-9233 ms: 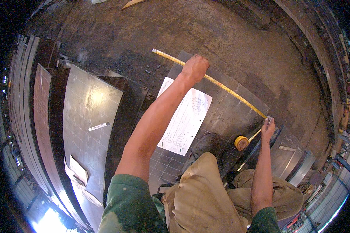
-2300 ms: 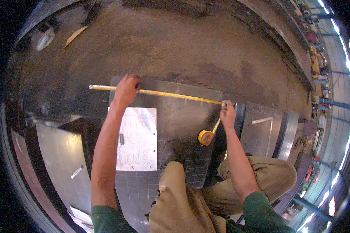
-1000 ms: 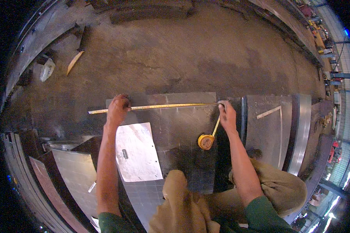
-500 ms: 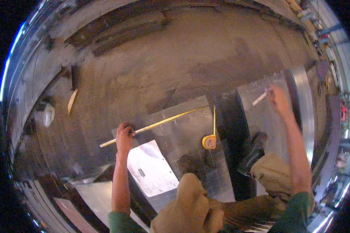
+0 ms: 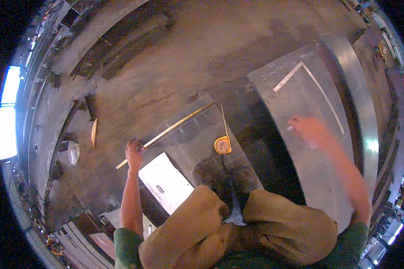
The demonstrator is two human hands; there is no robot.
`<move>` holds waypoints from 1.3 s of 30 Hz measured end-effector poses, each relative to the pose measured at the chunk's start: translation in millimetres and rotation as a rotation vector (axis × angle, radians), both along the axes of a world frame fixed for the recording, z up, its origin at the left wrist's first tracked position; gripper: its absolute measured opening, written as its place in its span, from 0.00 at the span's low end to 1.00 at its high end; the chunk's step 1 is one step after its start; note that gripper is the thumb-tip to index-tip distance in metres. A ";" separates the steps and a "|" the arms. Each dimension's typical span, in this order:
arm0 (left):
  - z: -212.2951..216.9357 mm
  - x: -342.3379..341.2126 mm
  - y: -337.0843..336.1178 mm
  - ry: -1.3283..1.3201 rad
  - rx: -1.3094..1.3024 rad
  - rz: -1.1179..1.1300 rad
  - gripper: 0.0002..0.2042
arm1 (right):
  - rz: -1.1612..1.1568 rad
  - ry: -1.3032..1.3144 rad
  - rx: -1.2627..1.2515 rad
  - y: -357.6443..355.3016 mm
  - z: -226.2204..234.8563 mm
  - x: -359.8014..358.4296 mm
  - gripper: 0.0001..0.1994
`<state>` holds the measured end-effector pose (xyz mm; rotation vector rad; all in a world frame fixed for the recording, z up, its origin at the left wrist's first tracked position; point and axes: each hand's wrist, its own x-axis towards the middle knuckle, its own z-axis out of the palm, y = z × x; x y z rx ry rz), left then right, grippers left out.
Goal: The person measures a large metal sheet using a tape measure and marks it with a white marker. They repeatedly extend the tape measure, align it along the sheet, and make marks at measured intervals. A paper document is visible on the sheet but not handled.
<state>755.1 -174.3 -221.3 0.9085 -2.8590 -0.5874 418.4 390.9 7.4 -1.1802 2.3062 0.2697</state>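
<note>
On the workshop floor [image 5: 175, 58], the person crouches over a dark metal sheet [image 5: 197, 143] marked with a faint grid of lines; left hand [image 5: 133, 154] rests at the near-left end of a long yellow ruler [image 5: 168, 131], which lies diagonally along the sheet's far edge; fingers curled down onto the ruler end, pressing it flat rather than lifting it.

Yellow tape measure [image 5: 222, 145] sits on the sheet just right of centre, its blade run out away from the person toward the sheet's far corner; no hand on it.

Right hand [image 5: 306, 130] is out over the neighbouring grey sheet [image 5: 309, 98], well apart from the ruler and tape; motion-blurred; something small and pale seems to show at the fingertips, but whether the fingers pinch it or are spread, I cannot tell; a white strip [image 5: 288, 77] lies further up that sheet beside chalk markings.

White paper sheet [image 5: 166, 181] lies flat near the left knee, untouched.

Judgement on progress: layout work looks partly done; grid lines already on the dark sheet, ruler set along the edge and held; no line being drawn against the ruler now, since the right hand is off it; marking along the ruler appears left to do.
</note>
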 end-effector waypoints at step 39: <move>241.8 41.8 73.8 -0.162 0.013 0.088 0.06 | 0.092 -0.403 -0.646 -148.4 -163.0 102.9 0.14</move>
